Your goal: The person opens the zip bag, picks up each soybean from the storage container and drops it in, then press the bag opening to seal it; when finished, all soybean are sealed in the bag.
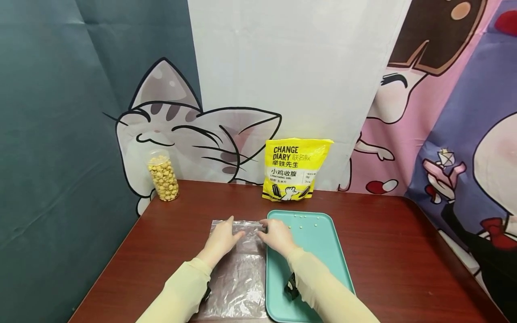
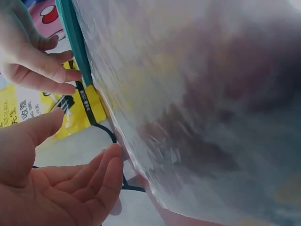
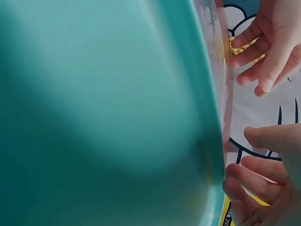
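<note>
A clear zip-top plastic bag [image 1: 242, 282] lies flat on the table, its zip edge at the far end. My left hand [image 1: 218, 240] is over the far left part of the bag, thumb apart from loosely bent fingers; the left wrist view shows nothing in its palm [image 2: 66, 193]. Near the bag's far right corner is my right hand [image 1: 278, 235], over the left rim of a turquoise tray [image 1: 311, 251]. In the right wrist view its fingers [image 3: 256, 183] are slightly bent around nothing, close to the tray edge. Whether fingertips touch the bag I cannot tell.
Several small pale bits [image 1: 300, 227] lie at the tray's far end. Behind it a yellow snack pouch [image 1: 296, 168] stands against the cartoon backdrop [image 1: 299, 67]. A clear jar of popcorn-like pieces [image 1: 163, 177] stands at the back left of the dark red table [image 1: 387, 251].
</note>
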{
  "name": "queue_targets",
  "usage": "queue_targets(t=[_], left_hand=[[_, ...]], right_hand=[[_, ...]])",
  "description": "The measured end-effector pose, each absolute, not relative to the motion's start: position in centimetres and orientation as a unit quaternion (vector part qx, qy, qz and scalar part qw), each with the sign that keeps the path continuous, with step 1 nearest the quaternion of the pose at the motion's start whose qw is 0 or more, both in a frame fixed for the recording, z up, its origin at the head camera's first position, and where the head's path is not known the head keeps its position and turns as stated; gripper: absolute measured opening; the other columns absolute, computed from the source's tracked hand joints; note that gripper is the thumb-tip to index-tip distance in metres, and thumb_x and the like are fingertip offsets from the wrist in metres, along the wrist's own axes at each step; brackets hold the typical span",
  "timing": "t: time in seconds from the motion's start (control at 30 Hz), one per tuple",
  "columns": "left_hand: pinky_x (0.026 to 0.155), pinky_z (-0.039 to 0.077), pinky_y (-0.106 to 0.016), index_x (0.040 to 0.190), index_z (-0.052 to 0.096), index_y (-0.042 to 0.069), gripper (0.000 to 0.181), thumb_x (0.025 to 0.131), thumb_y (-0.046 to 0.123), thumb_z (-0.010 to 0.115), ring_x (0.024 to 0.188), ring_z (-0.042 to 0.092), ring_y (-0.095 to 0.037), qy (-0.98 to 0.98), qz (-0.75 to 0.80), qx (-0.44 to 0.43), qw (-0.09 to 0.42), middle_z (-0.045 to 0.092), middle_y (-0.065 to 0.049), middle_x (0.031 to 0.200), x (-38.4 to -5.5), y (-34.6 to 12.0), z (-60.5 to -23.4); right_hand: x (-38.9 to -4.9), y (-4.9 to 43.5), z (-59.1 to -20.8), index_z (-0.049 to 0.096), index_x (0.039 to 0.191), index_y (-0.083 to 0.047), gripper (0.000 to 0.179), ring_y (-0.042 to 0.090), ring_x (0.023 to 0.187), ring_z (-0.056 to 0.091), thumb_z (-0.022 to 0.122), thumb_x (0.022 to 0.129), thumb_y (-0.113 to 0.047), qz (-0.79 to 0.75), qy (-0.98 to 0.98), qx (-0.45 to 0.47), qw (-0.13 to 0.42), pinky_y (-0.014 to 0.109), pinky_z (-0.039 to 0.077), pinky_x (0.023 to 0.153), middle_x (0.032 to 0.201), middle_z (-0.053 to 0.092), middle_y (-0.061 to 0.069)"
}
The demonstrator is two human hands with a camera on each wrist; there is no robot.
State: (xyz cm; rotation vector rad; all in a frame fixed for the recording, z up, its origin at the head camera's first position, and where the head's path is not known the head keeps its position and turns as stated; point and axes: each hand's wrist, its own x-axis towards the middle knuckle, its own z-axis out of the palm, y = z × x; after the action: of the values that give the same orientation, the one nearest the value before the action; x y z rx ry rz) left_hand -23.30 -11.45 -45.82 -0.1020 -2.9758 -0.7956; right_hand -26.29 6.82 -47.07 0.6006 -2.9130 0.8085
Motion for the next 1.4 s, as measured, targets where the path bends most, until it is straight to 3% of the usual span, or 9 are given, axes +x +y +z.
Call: queue_targets(t=[0.43,0.8,1.03,1.27,1.4], left_hand=[[0.088,0.049,-0.046,0.114,0.062,-0.011,0.043,0.083,0.018,0.071,0.105,0.061,-0.038,-0.97,-0.237,-0.036,0.04,0.065,-0.025,0.109,-25.0,-11.1,-46.1],[0.086,0.05,-0.044,0.12,0.06,-0.006,0.044,0.084,0.015,0.071,0.109,0.06,-0.035,-0.968,-0.25,-0.006,-0.007,0.063,-0.022,0.116,-26.3,-10.7,-46.1],[0.075,0.052,-0.044,0.112,0.061,-0.001,0.033,0.082,0.01,0.07,0.095,0.065,-0.033,-0.971,-0.236,0.005,-0.024,0.067,-0.02,0.102,-26.6,-10.7,-46.3],[0.075,0.051,-0.043,0.105,0.059,0.001,0.022,0.083,0.005,0.064,0.093,0.065,-0.032,-0.972,-0.232,0.009,-0.035,0.067,-0.019,0.099,-27.1,-10.8,-46.2],[0.072,0.051,-0.042,0.098,0.059,0.003,0.017,0.082,0.004,0.063,0.089,0.066,-0.031,-0.974,-0.224,0.01,-0.034,0.067,-0.017,0.094,-27.3,-10.8,-46.1]], right_hand=[[-26.8,6.1,-47.3,0.069,0.11,-0.003,0.035,0.031,0.101,0.061,0.072,0.082,-0.022,0.228,-0.951,0.202,0.05,0.045,0.047,0.088,0.106,0.068,0.013],[-27.2,5.7,-47.8,0.07,0.107,-0.004,0.032,0.031,0.095,0.061,0.074,0.08,-0.022,0.214,-0.951,0.212,0.063,0.044,0.048,0.084,0.099,0.068,0.012],[-27.5,5.4,-48.1,0.07,0.107,-0.004,0.035,0.026,0.084,0.059,0.075,0.079,-0.023,0.202,-0.953,0.217,0.06,0.041,0.047,0.075,0.084,0.064,0.006],[-27.8,4.9,-48.2,0.066,0.116,-0.001,0.042,0.03,0.09,0.063,0.073,0.079,-0.02,0.202,-0.956,0.208,0.039,0.043,0.05,0.077,0.093,0.067,0.012],[-28.2,4.6,-48.2,0.067,0.114,-0.003,0.039,0.026,0.082,0.063,0.073,0.08,-0.019,0.2,-0.958,0.203,0.029,0.041,0.051,0.072,0.082,0.066,0.007]])
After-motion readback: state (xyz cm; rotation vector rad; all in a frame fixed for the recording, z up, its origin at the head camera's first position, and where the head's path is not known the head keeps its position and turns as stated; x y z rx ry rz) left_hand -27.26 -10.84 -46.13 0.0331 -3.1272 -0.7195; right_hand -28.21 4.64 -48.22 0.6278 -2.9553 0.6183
